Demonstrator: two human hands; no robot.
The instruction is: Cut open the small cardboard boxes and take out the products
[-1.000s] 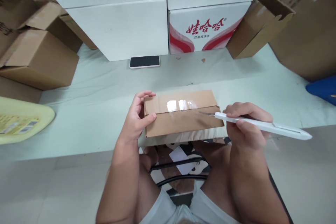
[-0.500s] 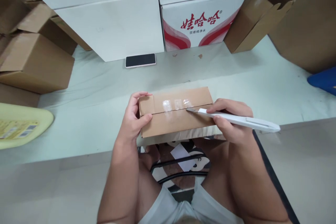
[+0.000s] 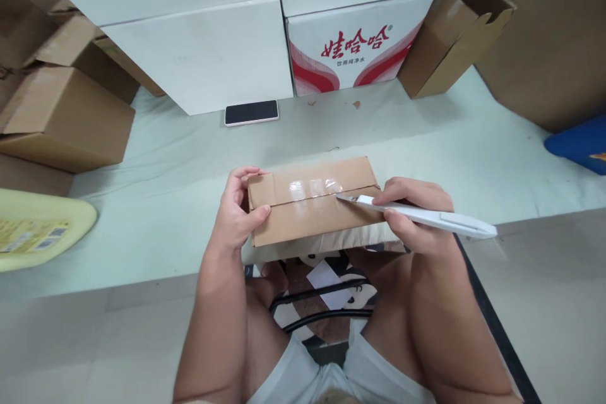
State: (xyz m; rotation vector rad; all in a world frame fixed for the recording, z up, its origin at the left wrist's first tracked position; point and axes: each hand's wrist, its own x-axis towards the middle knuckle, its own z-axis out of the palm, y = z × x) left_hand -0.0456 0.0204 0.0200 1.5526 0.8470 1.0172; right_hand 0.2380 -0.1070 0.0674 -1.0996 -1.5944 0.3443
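A small brown cardboard box (image 3: 307, 218) sealed with clear tape lies at the near edge of the pale green table (image 3: 180, 158). My left hand (image 3: 237, 218) grips its left end, thumb on top. My right hand (image 3: 416, 214) is closed around a white utility knife (image 3: 426, 216). The knife's blade tip rests on the taped centre seam, right of the box's middle.
White cartons (image 3: 203, 44) and one with red print (image 3: 350, 53) stand at the back, a phone (image 3: 251, 112) lying before them. Brown boxes (image 3: 61, 113) sit left and an open one (image 3: 454, 31) right. A yellow object (image 3: 38, 227) lies far left, a blue one (image 3: 577, 151) far right.
My right hand has slid the knife leftward along the seam, from the box's right edge to right of its middle. My left hand has kept its hold.
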